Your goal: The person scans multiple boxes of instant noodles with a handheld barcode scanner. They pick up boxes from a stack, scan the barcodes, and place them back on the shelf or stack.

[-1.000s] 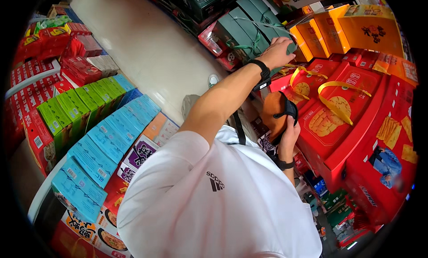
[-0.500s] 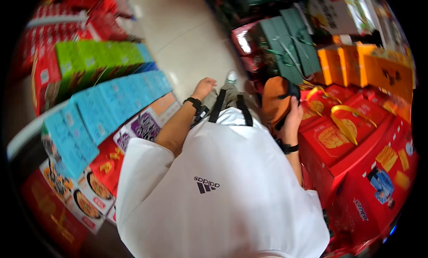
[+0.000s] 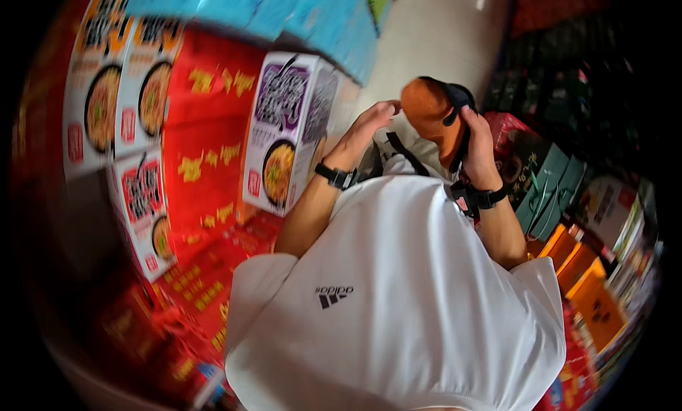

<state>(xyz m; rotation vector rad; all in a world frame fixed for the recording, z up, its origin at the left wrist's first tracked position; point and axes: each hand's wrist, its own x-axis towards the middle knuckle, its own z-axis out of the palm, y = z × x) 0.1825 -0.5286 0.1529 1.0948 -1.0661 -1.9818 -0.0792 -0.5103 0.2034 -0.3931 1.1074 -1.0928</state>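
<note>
In the middle of the head view, my right hand (image 3: 479, 141) grips a soft-looking orange object with black trim (image 3: 430, 116). Its outline is rounded, somewhat like a slipper, but the exact kind cannot be made out. The right thumb lies along its black edge, and the other fingers are hidden behind it. My left hand (image 3: 364, 130) reaches up to its left side with fingers stretched out. The left fingertips are right beside the orange edge; whether they touch it cannot be told. Both wrists wear black bands.
On the left stand stacked red boxes (image 3: 206, 127), white noodle boxes (image 3: 143, 91) and a white-and-purple box (image 3: 277, 127). Light-blue boxes (image 3: 284, 13) lie beyond. To the right are green boxes (image 3: 547, 198) and orange boxes (image 3: 593, 304). A pale floor aisle (image 3: 426, 38) runs ahead.
My view and body have turned left, bringing the noodle boxes closer. The orange object has come from my right side to in front of me, and my left hand has moved up beside it.
</note>
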